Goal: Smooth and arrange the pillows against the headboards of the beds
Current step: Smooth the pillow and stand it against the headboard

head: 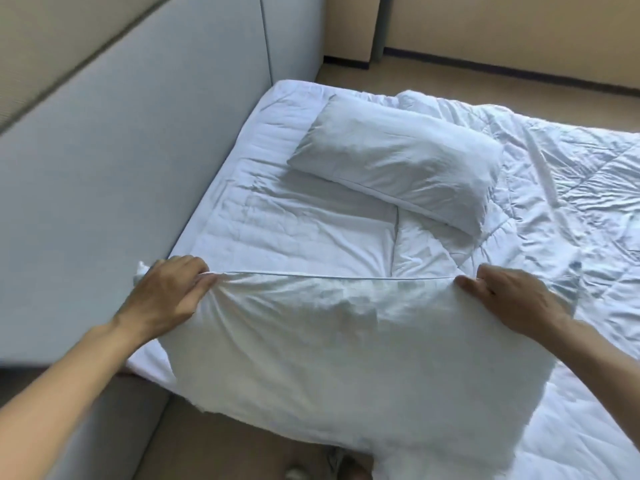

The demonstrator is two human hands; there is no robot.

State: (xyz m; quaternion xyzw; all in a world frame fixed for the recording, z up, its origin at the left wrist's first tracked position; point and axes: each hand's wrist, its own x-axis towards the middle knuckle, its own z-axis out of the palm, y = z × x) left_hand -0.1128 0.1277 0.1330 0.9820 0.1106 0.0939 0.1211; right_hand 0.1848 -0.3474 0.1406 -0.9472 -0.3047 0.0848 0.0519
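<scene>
A white pillow [349,348] hangs in front of me over the near edge of the bed. My left hand [169,296] grips its upper left corner and my right hand [512,299] grips its upper right corner, stretching the top seam taut between them. A second white pillow [398,161] lies flat and slanted further up the bed, apart from the grey padded headboard [114,161] that runs along the left side.
The white mattress sheet [277,230] shows bare by the headboard. A rumpled white duvet [571,188] covers the right part of the bed. Beige floor [221,445] lies below me, and beige walls stand beyond the bed.
</scene>
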